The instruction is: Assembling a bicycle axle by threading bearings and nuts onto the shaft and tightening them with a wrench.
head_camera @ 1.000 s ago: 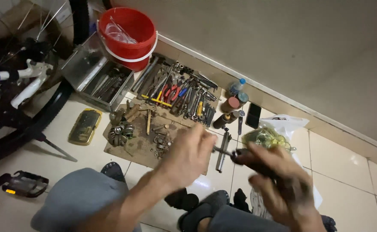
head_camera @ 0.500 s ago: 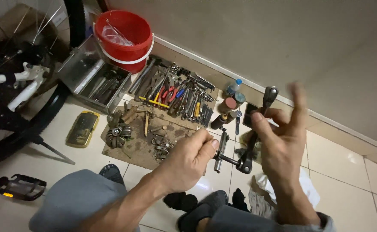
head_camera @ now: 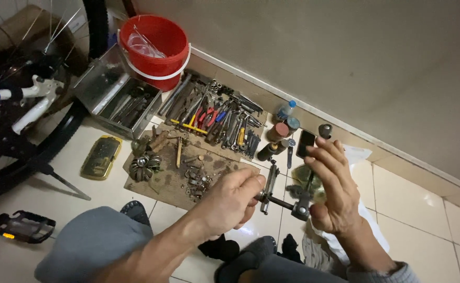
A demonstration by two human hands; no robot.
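Gripping a dark metal crank-and-axle assembly (head_camera: 285,202), the left hand (head_camera: 230,202) clenches its near end while the right hand (head_camera: 335,191) clasps the far arm above bare tile floor (head_camera: 418,209).

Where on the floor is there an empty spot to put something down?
Bare tiles lie at far right, beyond the white plastic bag along the wall, and at left between the yellow case and the pedal. The cardboard mat and the row of tools are crowded.

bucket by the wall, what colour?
Red, with a white band under the rim: the bucket, seen in the head view, stands beside the open metal toolbox.
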